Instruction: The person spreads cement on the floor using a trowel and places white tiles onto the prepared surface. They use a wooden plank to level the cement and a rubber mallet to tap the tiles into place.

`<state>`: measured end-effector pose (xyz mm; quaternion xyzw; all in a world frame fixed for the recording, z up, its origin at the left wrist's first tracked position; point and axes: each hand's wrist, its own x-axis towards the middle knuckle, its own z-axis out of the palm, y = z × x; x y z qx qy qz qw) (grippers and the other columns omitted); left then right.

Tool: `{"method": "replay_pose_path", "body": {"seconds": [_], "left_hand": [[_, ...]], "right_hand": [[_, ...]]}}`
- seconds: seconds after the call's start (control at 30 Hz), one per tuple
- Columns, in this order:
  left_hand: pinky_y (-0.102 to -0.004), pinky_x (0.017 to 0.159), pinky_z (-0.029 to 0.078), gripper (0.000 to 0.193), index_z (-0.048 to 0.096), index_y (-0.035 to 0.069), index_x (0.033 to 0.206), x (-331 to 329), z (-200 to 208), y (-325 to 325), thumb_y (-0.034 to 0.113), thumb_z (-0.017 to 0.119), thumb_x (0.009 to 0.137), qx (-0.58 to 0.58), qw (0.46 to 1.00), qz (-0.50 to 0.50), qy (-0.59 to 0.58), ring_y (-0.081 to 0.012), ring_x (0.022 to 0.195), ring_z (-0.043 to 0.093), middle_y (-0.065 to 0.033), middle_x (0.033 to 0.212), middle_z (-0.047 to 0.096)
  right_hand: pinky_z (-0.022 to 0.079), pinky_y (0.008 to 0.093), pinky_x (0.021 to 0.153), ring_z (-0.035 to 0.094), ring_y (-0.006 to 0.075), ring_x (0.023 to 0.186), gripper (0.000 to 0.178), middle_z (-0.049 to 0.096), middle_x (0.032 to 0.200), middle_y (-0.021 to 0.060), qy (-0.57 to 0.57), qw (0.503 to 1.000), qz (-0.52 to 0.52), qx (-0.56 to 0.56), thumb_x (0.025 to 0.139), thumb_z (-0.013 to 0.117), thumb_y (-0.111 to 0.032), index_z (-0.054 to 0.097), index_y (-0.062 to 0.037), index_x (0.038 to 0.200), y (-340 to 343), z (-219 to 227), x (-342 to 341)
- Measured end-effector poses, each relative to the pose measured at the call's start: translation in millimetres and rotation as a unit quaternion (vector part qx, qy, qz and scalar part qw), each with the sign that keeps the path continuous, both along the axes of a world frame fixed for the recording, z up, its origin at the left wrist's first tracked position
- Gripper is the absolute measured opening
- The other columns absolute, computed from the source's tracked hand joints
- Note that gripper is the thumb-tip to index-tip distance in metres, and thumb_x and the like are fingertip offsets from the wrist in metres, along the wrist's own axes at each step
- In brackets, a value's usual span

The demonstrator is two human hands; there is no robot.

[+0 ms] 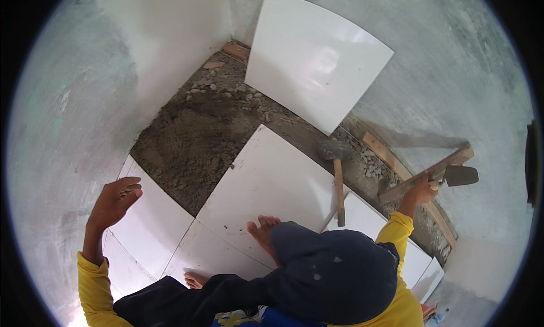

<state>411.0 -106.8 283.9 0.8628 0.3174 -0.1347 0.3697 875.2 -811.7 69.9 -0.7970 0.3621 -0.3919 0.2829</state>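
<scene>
My left hand (pixel 116 202) hangs in the air above the white floor tiles (pixel 148 214) at the left, fingers loosely bent with nothing in them. On the right, my right hand (pixel 419 192) is closed around a trowel (pixel 462 175) by its handle, the dark blade pointing right. The same hand is at a short wooden board (pixel 447 164); whether it grips the board too is partly hidden. A rubber mallet (pixel 335 151) with a wooden handle rests head-away across the edge of a large white tile (pixel 272 174). Dark wet mortar (pixel 187 137) fills the bed left of that tile.
A large loose white tile (pixel 314 58) leans on the far wall. Bare grey walls (pixel 73 95) close in on the left and right. A wooden strip (pixel 388 152) lies along the right wall beside rubble (pixel 371 167). My bare foot (pixel 264 232) stands on the tiles.
</scene>
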Motion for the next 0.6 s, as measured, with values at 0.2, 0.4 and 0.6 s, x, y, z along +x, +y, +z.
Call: {"method": "replay_pose_path", "body": {"seconds": [0.2, 0.4, 0.6], "left_hand": [[-0.0414, 0.101, 0.058, 0.046, 0.062, -0.006, 0.136, -20, -22, -8, 0.022, 0.072, 0.101, -0.014, 0.998, -0.032, 0.048, -0.0332, 0.116, 0.073, -0.0245, 0.123, 0.074], [-0.0435, 0.104, 0.057, 0.046, 0.061, -0.007, 0.137, -52, -38, -1, 0.019, 0.071, 0.100, -0.018, 0.998, -0.013, 0.053, -0.0360, 0.120, 0.071, -0.0274, 0.126, 0.072], [-0.0449, 0.106, 0.056, 0.045, 0.060, -0.006, 0.138, -55, -45, 1, 0.017, 0.070, 0.101, -0.014, 0.998, -0.017, 0.055, -0.0375, 0.122, 0.070, -0.0281, 0.128, 0.071]], "right_hand": [[0.057, 0.0479, 0.073, 0.071, 0.0335, 0.077, 0.060, 0.075, 0.087, 0.0180, -0.067, 0.990, 0.117, 0.051, 0.075, 0.096, -0.039, 0.067, 0.0057, 0.102, -27, 13, -11], [0.054, 0.0465, 0.072, 0.068, 0.0286, 0.076, 0.052, 0.071, 0.087, 0.0137, -0.080, 0.985, 0.119, -0.097, 0.087, 0.087, -0.039, 0.063, 0.0027, 0.107, 18, 13, -49], [0.055, 0.0510, 0.083, 0.073, 0.0423, 0.096, 0.051, 0.076, 0.105, 0.0201, 0.245, 0.933, 0.261, -0.048, 0.084, 0.086, -0.043, 0.069, -0.0084, 0.117, 69, 6, -124]]}}
